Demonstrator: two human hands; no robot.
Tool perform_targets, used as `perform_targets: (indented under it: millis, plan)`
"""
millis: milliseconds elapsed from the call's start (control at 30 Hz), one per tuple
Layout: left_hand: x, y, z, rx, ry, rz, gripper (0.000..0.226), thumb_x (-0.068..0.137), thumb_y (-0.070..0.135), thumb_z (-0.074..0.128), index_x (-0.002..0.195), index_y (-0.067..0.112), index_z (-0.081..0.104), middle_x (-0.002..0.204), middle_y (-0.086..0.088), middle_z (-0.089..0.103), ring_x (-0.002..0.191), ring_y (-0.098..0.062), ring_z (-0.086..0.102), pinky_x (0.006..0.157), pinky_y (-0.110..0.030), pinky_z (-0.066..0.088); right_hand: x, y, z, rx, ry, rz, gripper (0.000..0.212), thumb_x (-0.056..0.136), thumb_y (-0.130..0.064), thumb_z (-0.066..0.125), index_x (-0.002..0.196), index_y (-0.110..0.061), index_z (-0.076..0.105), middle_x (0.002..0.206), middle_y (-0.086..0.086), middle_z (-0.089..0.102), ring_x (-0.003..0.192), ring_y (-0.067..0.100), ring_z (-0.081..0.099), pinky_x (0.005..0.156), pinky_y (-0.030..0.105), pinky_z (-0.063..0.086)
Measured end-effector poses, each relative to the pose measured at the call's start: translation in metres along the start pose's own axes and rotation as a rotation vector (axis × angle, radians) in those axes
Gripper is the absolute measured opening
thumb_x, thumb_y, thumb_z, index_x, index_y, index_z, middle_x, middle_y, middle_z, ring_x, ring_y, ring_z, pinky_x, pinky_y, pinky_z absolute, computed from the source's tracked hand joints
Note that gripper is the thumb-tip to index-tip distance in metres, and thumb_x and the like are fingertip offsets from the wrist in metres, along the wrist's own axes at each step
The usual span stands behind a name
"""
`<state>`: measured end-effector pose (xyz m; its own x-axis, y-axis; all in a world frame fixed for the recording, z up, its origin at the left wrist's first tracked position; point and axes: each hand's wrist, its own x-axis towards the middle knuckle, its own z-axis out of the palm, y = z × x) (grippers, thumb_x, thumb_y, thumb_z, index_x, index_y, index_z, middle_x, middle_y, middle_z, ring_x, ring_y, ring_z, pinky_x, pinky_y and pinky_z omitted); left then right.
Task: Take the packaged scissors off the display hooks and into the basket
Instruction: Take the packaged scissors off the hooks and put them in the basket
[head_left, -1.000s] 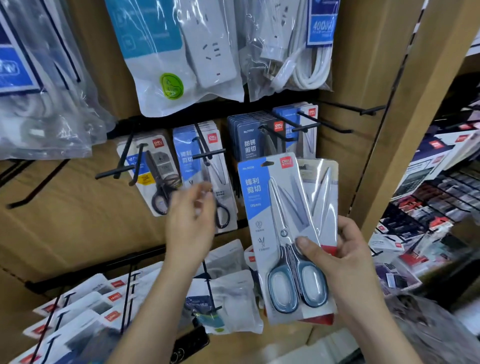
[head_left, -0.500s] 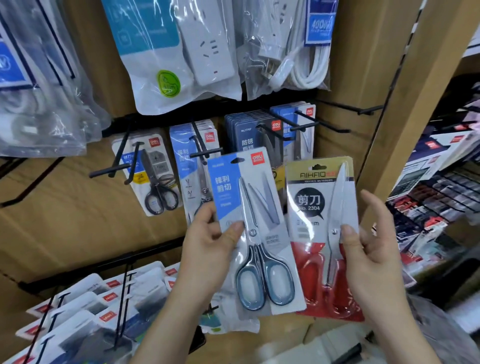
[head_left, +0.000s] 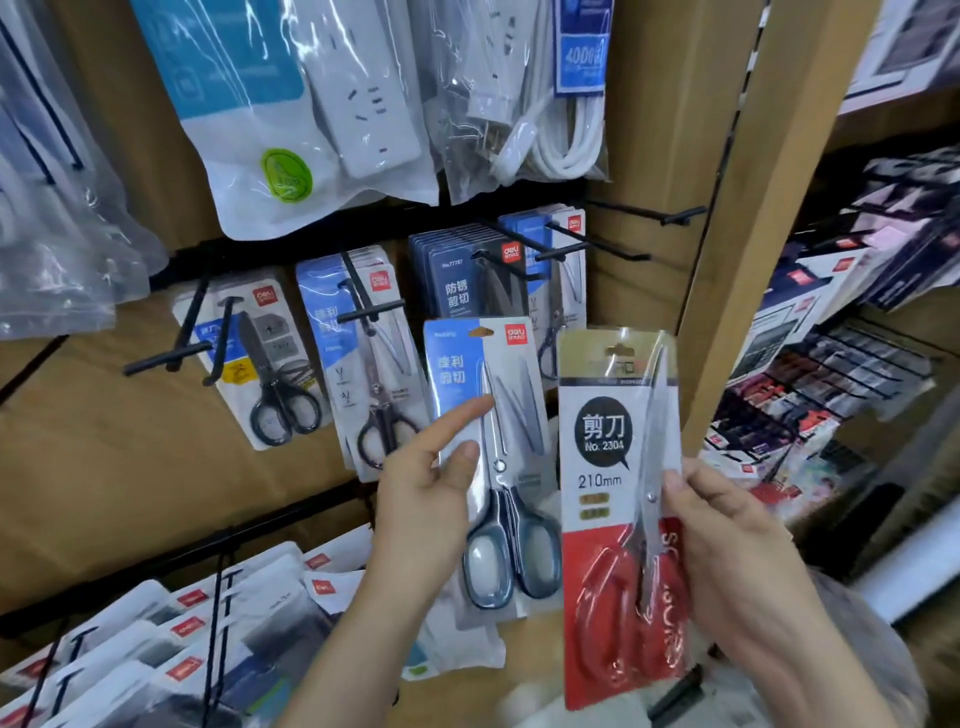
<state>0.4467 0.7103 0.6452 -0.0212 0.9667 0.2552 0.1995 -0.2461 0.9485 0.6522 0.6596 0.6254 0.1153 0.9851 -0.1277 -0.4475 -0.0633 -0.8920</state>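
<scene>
My left hand (head_left: 423, 499) pinches a blue-and-white pack of grey-handled scissors (head_left: 493, 467) by its left edge, index finger stretched across the card. My right hand (head_left: 727, 540) grips the right edge of a red-and-white pack of red-handled scissors (head_left: 608, 519) marked No. 2304. Both packs are off the hooks, held side by side in front of the display. More packaged scissors hang on black hooks behind: a black-handled pair (head_left: 265, 358), a blue-card pack (head_left: 363, 358), a dark blue stack (head_left: 457, 280) and another pack (head_left: 558, 280). No basket is in view.
Bagged power strips (head_left: 317, 104) and cables (head_left: 540, 93) hang above. An empty hook (head_left: 654, 215) juts out at right beside a wooden upright (head_left: 748, 234). Shelves of boxed goods (head_left: 831, 364) lie to the right; more packs (head_left: 156, 649) hang lower left.
Two packs were stacked in my right hand; my left hand took the blue one, and both now sit apart, one per hand, the red pack turned face-on and lowered.
</scene>
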Motion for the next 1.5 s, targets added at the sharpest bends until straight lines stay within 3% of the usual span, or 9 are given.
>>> perform_targets:
  millis: [100,267,467,533,700,967,1033,1300,1500]
  plan:
    - [0.003,0.002,0.017,-0.060,-0.050,-0.013,0.048,0.101,0.000,0.049,0.111,0.044,0.065,0.078,0.042,0.063,0.072,0.020,0.056,0.074,0.002,0.042,-0.002,0.013,0.004,0.025,-0.037,0.069,0.029,0.087,-0.022,0.057,0.104,0.001,0.062,0.100,0.027,0.071,0.074,0.032,0.065,0.062,0.039,0.059]
    - [0.018,0.001,0.049,-0.153,-0.068,0.004,0.054,0.098,-0.002,0.052,0.117,0.047,0.065,0.128,0.012,0.066,0.119,-0.013,0.063,0.099,-0.047,0.053,-0.006,0.020,-0.012,-0.071,-0.004,0.066,0.023,0.092,-0.020,0.054,0.107,-0.007,0.066,0.103,0.028,0.071,0.078,0.032,0.065,0.070,0.039,0.053]
    - [0.041,0.009,0.089,-0.110,-0.124,0.074,0.060,0.096,-0.001,0.055,0.131,0.048,0.055,0.141,0.003,0.056,0.131,-0.018,0.051,0.102,-0.034,0.050,0.006,0.006,-0.039,-0.115,0.131,-0.081,0.026,0.085,-0.039,0.067,0.100,-0.018,0.072,0.094,0.026,0.071,0.076,0.033,0.065,0.075,0.042,0.052]
    - [0.052,0.016,0.103,-0.111,-0.139,0.098,0.058,0.096,-0.002,0.055,0.135,0.041,0.054,0.139,0.014,0.053,0.121,0.011,0.052,0.095,-0.020,0.051,0.017,0.000,-0.048,-0.166,0.132,-0.127,0.040,0.075,-0.053,0.072,0.100,-0.022,0.072,0.091,0.030,0.067,0.079,0.035,0.062,0.080,0.048,0.047]
    - [0.070,0.027,0.126,-0.018,-0.086,0.108,0.058,0.098,0.003,0.054,0.136,0.047,0.050,0.080,-0.002,0.064,0.043,-0.002,0.036,0.049,-0.010,0.037,0.042,-0.009,-0.070,-0.241,0.112,-0.164,0.020,0.099,-0.016,0.049,0.103,-0.013,0.068,0.096,0.020,0.075,0.082,0.035,0.070,0.081,0.047,0.054]
    - [0.051,0.026,0.128,0.280,-0.050,0.091,0.066,0.100,0.021,0.054,0.123,0.077,0.027,0.044,0.008,0.033,0.043,-0.010,0.025,0.048,-0.024,0.027,0.059,-0.021,-0.095,-0.274,-0.039,-0.133,0.039,0.075,-0.055,0.076,0.096,-0.022,0.075,0.090,0.018,0.075,0.079,0.027,0.070,0.071,0.032,0.054]
    - [0.049,0.027,0.129,0.337,-0.068,0.091,0.066,0.100,0.022,0.053,0.131,0.072,0.022,0.042,0.008,0.036,0.041,-0.010,0.028,0.047,-0.025,0.029,0.061,-0.024,-0.099,-0.238,-0.052,-0.113,0.014,0.084,-0.034,0.069,0.091,-0.024,0.076,0.087,0.017,0.075,0.080,0.029,0.069,0.073,0.034,0.051]
    - [0.088,0.035,0.132,0.617,-0.171,0.030,0.081,0.100,0.014,0.051,0.154,0.046,-0.001,0.060,0.003,0.044,0.052,-0.011,0.046,0.047,-0.020,0.032,0.074,-0.024,-0.102,-0.478,0.168,-0.264,0.026,0.099,-0.015,0.054,0.090,-0.033,0.070,0.080,-0.001,0.075,0.082,0.024,0.069,0.076,0.038,0.048]
    - [0.139,0.013,0.136,0.675,-0.043,0.003,0.082,0.096,0.003,0.050,0.157,0.040,0.009,0.067,-0.002,0.048,0.057,-0.016,0.047,0.059,-0.037,0.043,0.069,-0.043,-0.097,-0.359,0.218,-0.345,0.023,0.095,-0.003,0.054,0.085,-0.015,0.071,0.075,-0.003,0.075,0.061,0.000,0.064,0.057,0.007,0.047]
